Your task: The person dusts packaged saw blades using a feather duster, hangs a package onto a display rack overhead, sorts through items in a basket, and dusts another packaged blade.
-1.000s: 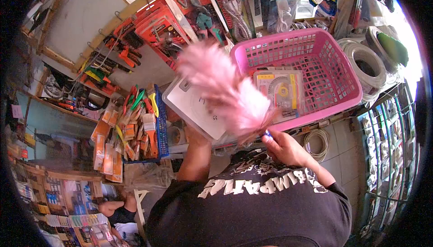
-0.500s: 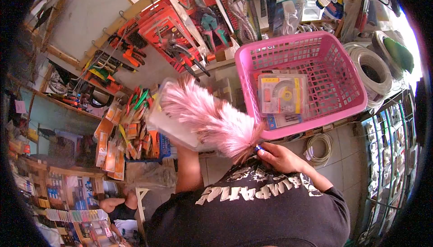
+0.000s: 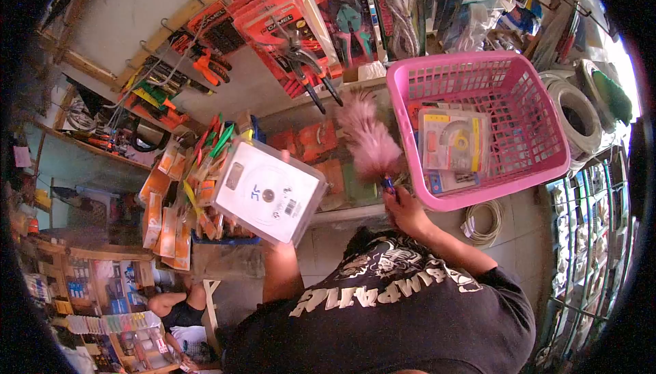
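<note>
My left hand grips a flat clear plastic case from below. A white insert with a round outline, a small centre hole, blue handwriting and a barcode fills the case. One fingertip shows past its far edge; the other fingers are hidden behind it. In my right hand, the blue handle of a pink feather duster is held in closed fingers. The duster's feathers point away from me, over a glass-topped counter, between the case and a pink plastic basket.
Inside the basket lies a packaged disc. Carded pliers hang above the counter. Orange-handled cutters fill a blue bin at left. Cable coils stand at right, another coil lies on the floor. A person sits at lower left.
The duster has swung off the case toward the right and now points away from me. The case has tilted so its printed face shows fully. My view has shifted slightly left.
</note>
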Demonstrator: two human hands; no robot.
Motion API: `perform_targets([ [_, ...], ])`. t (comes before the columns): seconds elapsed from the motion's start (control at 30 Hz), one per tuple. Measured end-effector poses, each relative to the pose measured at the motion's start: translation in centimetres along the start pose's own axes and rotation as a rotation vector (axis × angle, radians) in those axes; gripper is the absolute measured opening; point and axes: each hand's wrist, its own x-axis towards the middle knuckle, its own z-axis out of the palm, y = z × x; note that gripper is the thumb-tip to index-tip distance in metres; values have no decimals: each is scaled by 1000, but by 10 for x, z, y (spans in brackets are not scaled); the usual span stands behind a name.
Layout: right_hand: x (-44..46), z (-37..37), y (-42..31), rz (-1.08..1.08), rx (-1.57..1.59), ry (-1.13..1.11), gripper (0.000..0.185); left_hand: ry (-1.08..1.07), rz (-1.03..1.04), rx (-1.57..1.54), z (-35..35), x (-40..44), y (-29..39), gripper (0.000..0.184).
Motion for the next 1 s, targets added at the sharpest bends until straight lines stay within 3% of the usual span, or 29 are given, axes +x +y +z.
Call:
perform_targets([
  [0.1, 42, 21, 29, -338, -444, 339, 45, -45, -118, -108, 7, 8, -22, 75],
  [0.13, 41, 22, 25, -341, -456, 335, 69, -68, -169, -159, 7, 10, -27, 76],
  [0.23, 27, 27, 7, -350, -645, 317, 75, 36, -301, -163, -8, 14, -38, 75],
  [0.3, 17, 31, 3, -242, -703, 314, 79, 97, -420, -259, -25, 15, -47, 74],
  [0.4, -9, 26, -20, -186, -938, 370, 77, -28, -489, -192, -28, 19, -58, 70],
  [0.47, -23, 19, -31, -252, -833, 331, 73, -146, -404, -126, -15, 25, -68, 69],
  [0.53, -32, 15, -30, -393, -846, 350, 67, -125, -536, -225, -21, 30, -69, 71],
  [0.57, -41, 11, -32, -437, -806, 248, 59, -117, -600, -270, -30, 31, -68, 73],
  [0.63, -56, 8, -73, -91, -451, -95, 51, -159, -707, -331, -74, 38, -73, 76],
  [0.7, -66, 9, -80, -269, -130, -193, 49, -214, -771, -199, -74, 43, -67, 68],
  [0.83, -67, 6, -91, -508, -162, -180, 60, -194, -700, -98, -113, 37, -74, 56],
  [0.9, -71, 3, -102, -520, -113, -173, 65, -185, -650, -60, -119, 56, -86, 51],
  [0.97, -72, 2, -107, -552, -300, 5, 67, 69, -541, 365, -39, 52, -92, 37],
  [1.0, -85, 1, -132, -375, -301, 35, 64, 200, -462, 571, -11, 50, -93, 31],
])
